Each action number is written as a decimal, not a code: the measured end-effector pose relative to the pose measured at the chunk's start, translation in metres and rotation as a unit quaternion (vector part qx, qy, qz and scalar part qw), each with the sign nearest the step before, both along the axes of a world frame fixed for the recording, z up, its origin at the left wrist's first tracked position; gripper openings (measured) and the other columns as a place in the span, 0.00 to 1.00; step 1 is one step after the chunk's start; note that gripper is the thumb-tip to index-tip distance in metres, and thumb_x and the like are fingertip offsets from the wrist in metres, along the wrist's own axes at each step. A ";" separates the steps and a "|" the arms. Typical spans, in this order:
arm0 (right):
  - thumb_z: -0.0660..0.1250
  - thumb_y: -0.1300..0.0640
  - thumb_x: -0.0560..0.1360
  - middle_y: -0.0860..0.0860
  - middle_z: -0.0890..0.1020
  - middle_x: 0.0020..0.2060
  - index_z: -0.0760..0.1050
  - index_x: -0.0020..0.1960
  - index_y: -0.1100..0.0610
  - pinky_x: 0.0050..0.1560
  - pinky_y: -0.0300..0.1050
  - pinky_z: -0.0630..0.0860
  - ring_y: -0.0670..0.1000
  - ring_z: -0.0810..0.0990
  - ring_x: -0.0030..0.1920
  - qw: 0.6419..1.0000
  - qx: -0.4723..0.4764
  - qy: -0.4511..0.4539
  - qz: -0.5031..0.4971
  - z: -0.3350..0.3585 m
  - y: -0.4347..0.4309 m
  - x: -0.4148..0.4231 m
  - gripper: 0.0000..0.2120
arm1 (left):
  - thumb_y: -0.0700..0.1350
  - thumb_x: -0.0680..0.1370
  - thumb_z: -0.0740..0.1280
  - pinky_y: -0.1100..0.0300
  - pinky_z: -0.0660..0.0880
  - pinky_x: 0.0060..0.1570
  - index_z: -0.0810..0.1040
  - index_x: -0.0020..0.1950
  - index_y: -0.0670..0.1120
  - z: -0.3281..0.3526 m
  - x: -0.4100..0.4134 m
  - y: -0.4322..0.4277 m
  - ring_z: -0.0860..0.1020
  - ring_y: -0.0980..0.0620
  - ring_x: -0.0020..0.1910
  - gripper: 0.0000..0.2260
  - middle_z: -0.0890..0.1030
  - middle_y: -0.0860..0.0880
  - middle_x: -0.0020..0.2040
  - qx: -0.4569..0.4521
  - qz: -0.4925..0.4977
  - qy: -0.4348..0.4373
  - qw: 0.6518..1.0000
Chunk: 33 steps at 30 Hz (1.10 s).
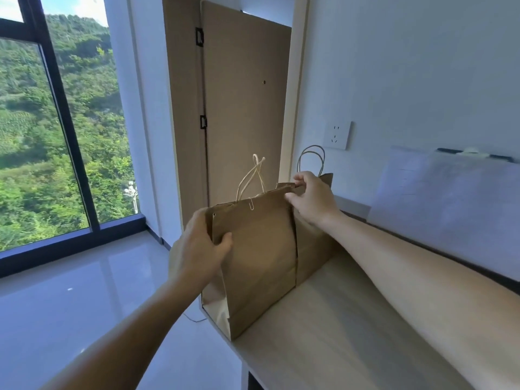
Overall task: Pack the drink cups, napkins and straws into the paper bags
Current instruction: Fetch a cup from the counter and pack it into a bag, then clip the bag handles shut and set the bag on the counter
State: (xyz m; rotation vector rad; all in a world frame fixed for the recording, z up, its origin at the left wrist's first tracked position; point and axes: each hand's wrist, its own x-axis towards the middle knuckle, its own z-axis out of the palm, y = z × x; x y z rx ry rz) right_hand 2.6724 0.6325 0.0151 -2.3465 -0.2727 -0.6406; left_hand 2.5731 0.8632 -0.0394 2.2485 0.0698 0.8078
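A brown paper bag [259, 257] stands upright at the left end of the light wooden table [337, 333], its twine handles sticking up and a paper clip on its top edge. My left hand [197, 249] grips the bag's upper left edge, thumb on the front. My right hand [312, 198] pinches the bag's upper right corner. A second brown paper bag [312, 249] stands just behind it to the right, its handle loop rising above. No cups, napkins or straws show; the bags' insides are hidden.
The table's left end and front edge drop to a glossy tiled floor [84, 305]. A wooden door [244, 108] stands behind the bags. A wall socket [337, 135] and a white pillow-like bag [450, 198] lie at the right. A large window [56, 122] fills the left.
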 end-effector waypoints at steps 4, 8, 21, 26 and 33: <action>0.70 0.47 0.75 0.50 0.72 0.68 0.68 0.71 0.54 0.63 0.47 0.72 0.51 0.76 0.61 0.993 -0.100 0.067 0.015 0.002 -0.028 -0.035 0.28 | 0.50 0.63 0.78 0.45 0.72 0.47 0.59 0.76 0.51 0.008 -0.004 -0.019 0.74 0.40 0.51 0.46 0.65 0.45 0.65 0.268 0.076 -0.103 0.955; 0.69 0.43 0.75 0.51 0.69 0.71 0.66 0.73 0.53 0.67 0.51 0.70 0.52 0.72 0.67 0.961 -0.212 0.179 0.015 0.011 -0.072 -0.090 0.31 | 0.51 0.65 0.75 0.38 0.50 0.68 0.64 0.74 0.41 0.016 -0.010 -0.056 0.56 0.38 0.74 0.40 0.55 0.42 0.76 0.441 0.131 -0.057 0.886; 0.69 0.43 0.76 0.51 0.70 0.71 0.67 0.73 0.54 0.67 0.50 0.70 0.52 0.72 0.68 0.952 -0.193 0.202 -0.123 0.025 -0.283 -0.353 0.30 | 0.65 0.76 0.60 0.39 0.53 0.74 0.57 0.78 0.50 0.053 -0.153 -0.305 0.46 0.42 0.79 0.35 0.52 0.45 0.80 0.410 -0.176 0.046 0.894; 0.71 0.44 0.75 0.56 0.72 0.69 0.69 0.72 0.56 0.66 0.48 0.70 0.56 0.73 0.67 0.934 -0.191 0.199 -0.227 0.014 -0.363 -0.459 0.30 | 0.66 0.76 0.60 0.40 0.58 0.72 0.60 0.77 0.49 0.068 -0.220 -0.418 0.53 0.43 0.77 0.34 0.58 0.46 0.78 0.465 -0.300 0.010 0.833; 0.67 0.47 0.77 0.53 0.68 0.71 0.67 0.73 0.54 0.65 0.50 0.70 0.55 0.71 0.68 0.902 -0.118 0.243 -0.337 -0.009 -0.466 -0.561 0.27 | 0.65 0.74 0.63 0.41 0.63 0.67 0.63 0.75 0.50 0.076 -0.297 -0.568 0.64 0.42 0.72 0.34 0.66 0.46 0.74 0.514 -0.403 -0.010 0.757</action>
